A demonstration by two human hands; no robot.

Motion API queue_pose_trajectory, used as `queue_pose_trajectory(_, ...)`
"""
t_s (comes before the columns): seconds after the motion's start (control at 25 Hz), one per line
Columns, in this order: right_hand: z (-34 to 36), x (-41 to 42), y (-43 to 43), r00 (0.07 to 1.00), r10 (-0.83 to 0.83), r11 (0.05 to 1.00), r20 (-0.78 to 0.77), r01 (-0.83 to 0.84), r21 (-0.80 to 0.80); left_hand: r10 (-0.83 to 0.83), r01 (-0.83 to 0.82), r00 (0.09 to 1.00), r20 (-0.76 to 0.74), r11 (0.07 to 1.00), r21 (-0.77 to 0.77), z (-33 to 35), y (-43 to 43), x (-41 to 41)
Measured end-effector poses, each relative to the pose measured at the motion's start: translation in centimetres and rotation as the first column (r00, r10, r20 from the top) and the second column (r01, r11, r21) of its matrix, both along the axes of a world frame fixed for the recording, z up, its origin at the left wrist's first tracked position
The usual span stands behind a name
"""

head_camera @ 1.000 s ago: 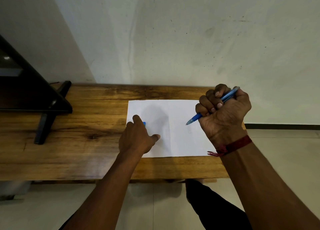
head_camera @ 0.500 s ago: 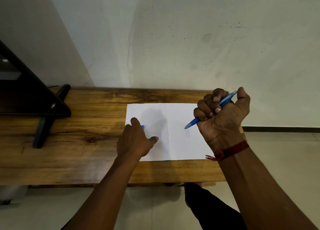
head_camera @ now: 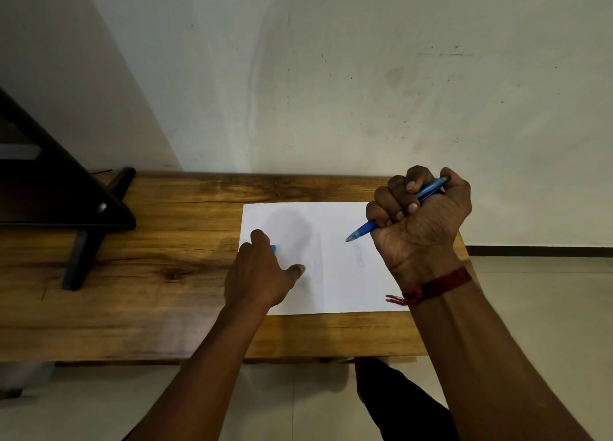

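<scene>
- Red thread (head_camera: pixel 441 284) on my right wrist, nearest the camera; both forearms reach in over the table (head_camera: pixel 149 275).
- Left hand (head_camera: pixel 262 275) rests on the left edge of the paper (head_camera: pixel 338 275), thumb out to the right. It is in the same spot as a second ago, so the sheet stays pinned.
- A small blue piece (head_camera: pixel 274 249) peeks out by the left index finger. Can't tell if the fingers pinch it or just lie over it.
- The paper lies flat on the table, right of centre, with faint marks near its middle that are too pale to read.
- Right hand (head_camera: pixel 421 221) is closed in a full fist round the pen (head_camera: pixel 363 230) — tip aimed down-left, above the sheet's right half and, as far as I can tell, not touching it.
- Change: almost none. The tip has crept slightly left over the paper and the fist grip is the same, so I judge writing hasn't started and the grip likely needs shifting first.
- Dark stand (head_camera: pixel 83 241) on the far left of the table, wall (head_camera: pixel 331 76) behind.
</scene>
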State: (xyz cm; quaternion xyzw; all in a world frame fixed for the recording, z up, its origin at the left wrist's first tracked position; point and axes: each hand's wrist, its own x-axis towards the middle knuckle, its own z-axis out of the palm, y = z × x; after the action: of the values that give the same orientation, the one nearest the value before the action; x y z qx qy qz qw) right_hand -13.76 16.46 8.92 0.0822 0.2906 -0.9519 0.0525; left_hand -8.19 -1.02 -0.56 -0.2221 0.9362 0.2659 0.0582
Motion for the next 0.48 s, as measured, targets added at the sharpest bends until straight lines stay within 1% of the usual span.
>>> queue_pose_trajectory(0.24,1.0,-0.1,-0.1,0.999,0.029,0.999,-0.044,-0.030,-0.027,0.007,-0.006,1.000,-0.025,1.000,0.020,0.0,0.3,-0.2)
queue_pose_trajectory(0.36,1.3,-0.2,-0.3,0.999,0.007,1.000,-0.040,-0.007,-0.010,0.016,-0.015,0.999,-0.037,0.999,0.039,0.1,0.4,-0.5)
queue_pose_trajectory(0.48,1.4,-0.1,-0.6,0.999,0.013,0.999,-0.051,-0.015,-0.042,0.028,-0.025,0.998,-0.062,0.999,0.048,0.1,0.5,-0.4)
